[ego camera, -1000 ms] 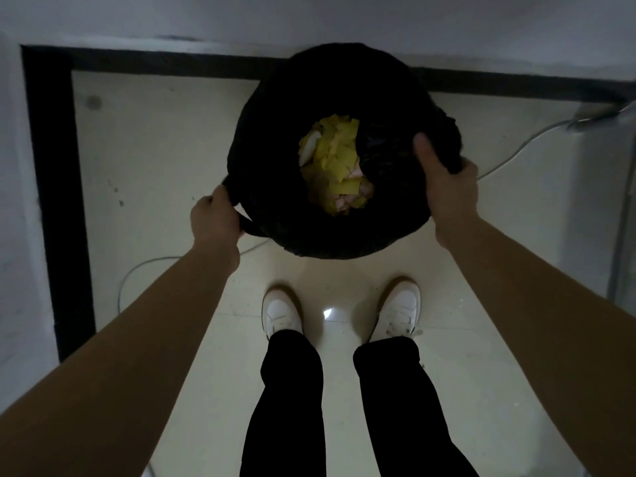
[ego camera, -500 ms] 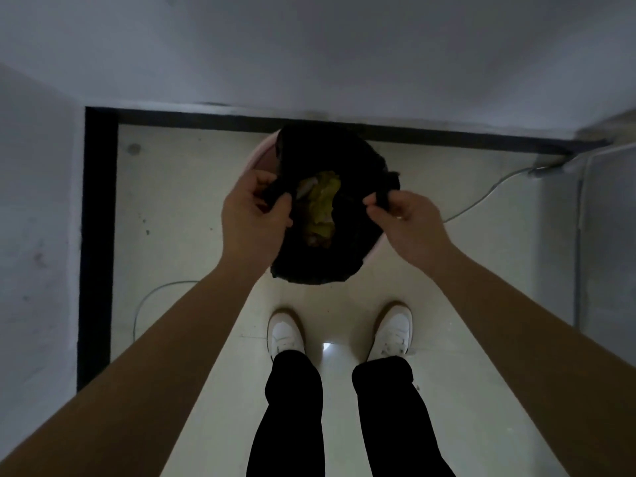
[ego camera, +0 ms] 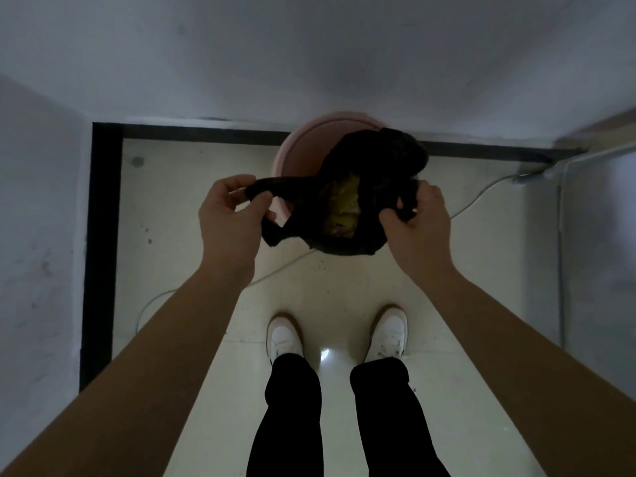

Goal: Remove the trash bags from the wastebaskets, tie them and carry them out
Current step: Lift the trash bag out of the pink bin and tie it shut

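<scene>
A black trash bag [ego camera: 378,166] hangs between my hands, lifted above a pink wastebasket [ego camera: 303,149] that stands against the far wall. Yellow scraps [ego camera: 344,204] show through the bag's open mouth. My left hand [ego camera: 230,218] pinches a stretched strip of the bag's rim, pulled out to the left. On the bag's right side, my right hand [ego camera: 416,218] grips a bunched part of the rim. The bag hides the right part of the wastebasket.
White walls close in ahead and on both sides, with a black skirting strip [ego camera: 103,235] along the floor. A thin white cable [ego camera: 481,194] runs across the pale tiles behind the bag. My white shoes [ego camera: 285,339] stand just below the bag.
The bag's rim came off the wastebasket and the bag rose and shifted right, baring the pink bin. My left hand drew one side of the rim out into a strip.
</scene>
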A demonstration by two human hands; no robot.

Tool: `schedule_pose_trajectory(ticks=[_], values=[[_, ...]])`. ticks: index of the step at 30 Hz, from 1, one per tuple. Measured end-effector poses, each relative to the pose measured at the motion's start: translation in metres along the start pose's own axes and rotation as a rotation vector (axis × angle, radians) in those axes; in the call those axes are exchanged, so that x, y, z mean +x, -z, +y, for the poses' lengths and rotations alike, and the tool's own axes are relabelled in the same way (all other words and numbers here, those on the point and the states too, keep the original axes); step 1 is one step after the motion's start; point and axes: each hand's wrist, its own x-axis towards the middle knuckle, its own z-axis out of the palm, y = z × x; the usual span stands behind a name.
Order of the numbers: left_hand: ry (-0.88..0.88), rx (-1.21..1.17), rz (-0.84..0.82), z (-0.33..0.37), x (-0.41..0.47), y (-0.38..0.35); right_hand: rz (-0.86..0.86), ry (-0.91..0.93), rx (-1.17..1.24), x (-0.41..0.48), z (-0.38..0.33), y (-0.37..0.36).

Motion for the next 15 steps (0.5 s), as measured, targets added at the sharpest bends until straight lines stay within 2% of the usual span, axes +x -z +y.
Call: schedule_pose_trajectory(ticks=[3,6,8,10,12,15], values=[[0.034,-0.046,0.089,0.004,0.0,-0.004,0.033,-0.117,0.152,0.002,0.0,0.007],[-0.057,0.044,0.133,0.006,-0.005,-0.008,0.215,-0.052,0.213,0.003,-0.009,0.02],[-0.115,0.092,0.168,0.007,-0.007,-0.007,0.246,0.001,0.193,0.0,-0.012,0.027],[-0.112,0.12,0.187,0.004,-0.006,-0.004,0.158,-0.035,0.115,-0.003,-0.009,0.027],[-0.05,0.174,0.206,-0.004,-0.007,-0.003,-0.04,-0.21,0.015,-0.006,0.011,0.021],[0.178,0.265,0.187,-0.026,-0.012,-0.001,-0.223,-0.47,0.014,-0.014,0.043,0.012]])
